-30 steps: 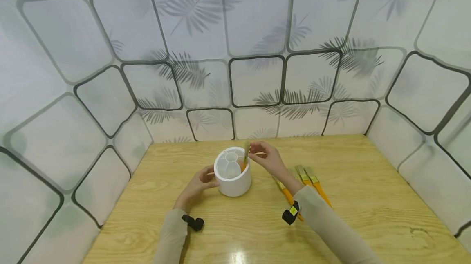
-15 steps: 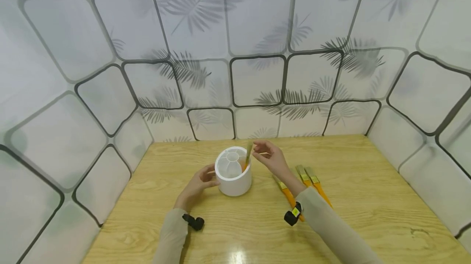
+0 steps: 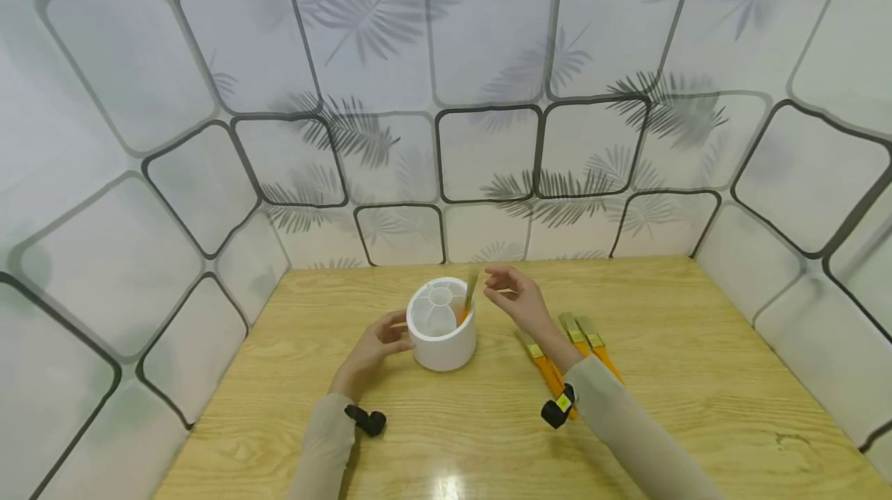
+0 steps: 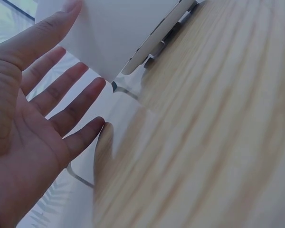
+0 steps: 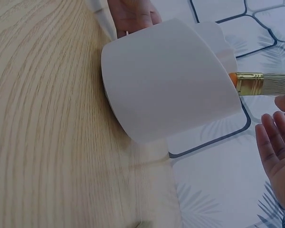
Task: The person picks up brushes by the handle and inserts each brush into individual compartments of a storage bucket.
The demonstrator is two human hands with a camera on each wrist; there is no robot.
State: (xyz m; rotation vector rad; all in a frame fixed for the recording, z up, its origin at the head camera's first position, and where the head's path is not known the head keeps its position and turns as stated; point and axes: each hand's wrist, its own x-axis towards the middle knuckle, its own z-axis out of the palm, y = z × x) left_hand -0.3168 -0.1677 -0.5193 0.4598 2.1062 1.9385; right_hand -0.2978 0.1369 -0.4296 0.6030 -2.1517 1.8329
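Wooden table [image 3: 662, 407] fills the lower part of the head view, w/ patterned wall panels [image 3: 488, 59] on three sides; white round holder [image 3: 441, 330] stands upright on the table just left of centre, its inside split into compartments around a small centre tube.

Left hand [image 3: 376, 347] is at the holder's left side, fingers straight and relaxed, gripping nothing; thumb tip [image 4: 69, 7] lies against the white wall in the left wrist view, other fingers just beside it (cannot tell if they touch).

Right hand [image 3: 519, 300] hovers just right of the holder's rim, fingers loose and apart, holding nothing; it is near the brush but clear of it, a small gap between fingertips [image 5: 266, 137] and bristles in the right wrist view.

One brush [image 3: 468, 300] stands handle-down in the holder's right-side compartment, tilted, orange handle inside, gold ferrule and pale bristles sticking up above the rim; it sits between holder centre and right hand.

Three more orange-handled brushes lie flat on the table to the right of the holder, behind and under the right forearm: nearest brush [image 3: 540, 361] partly hidden by the sleeve, then middle brush [image 3: 575, 336] and far brush [image 3: 595, 344] side by side, bristle ends pointing away from the person.

Small black wrist units: one on the left sleeve [image 3: 367, 420], one w/ a yellow tag on the right sleeve [image 3: 559, 409].
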